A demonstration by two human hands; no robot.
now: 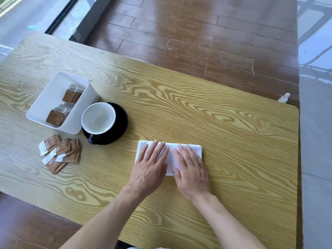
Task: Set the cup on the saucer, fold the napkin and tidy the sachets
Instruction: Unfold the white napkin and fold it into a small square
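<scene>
While both hands lie flat, the folded white napkin (186, 150) is pressed to the wooden table (233, 141); the left hand (150, 165) and right hand (191, 167) are spread side by side, fingers straight, each grip released with nothing clasped. Left of the left hand and farther from the person, the black cup (98, 121) is seated on the black saucer (122, 121). Just beyond the cup, a white organiser box (53, 97) is seen with brown sachets (71, 95) stood inside. Well left of the hands, loose sachets (60, 152) are scattered on the table.
</scene>
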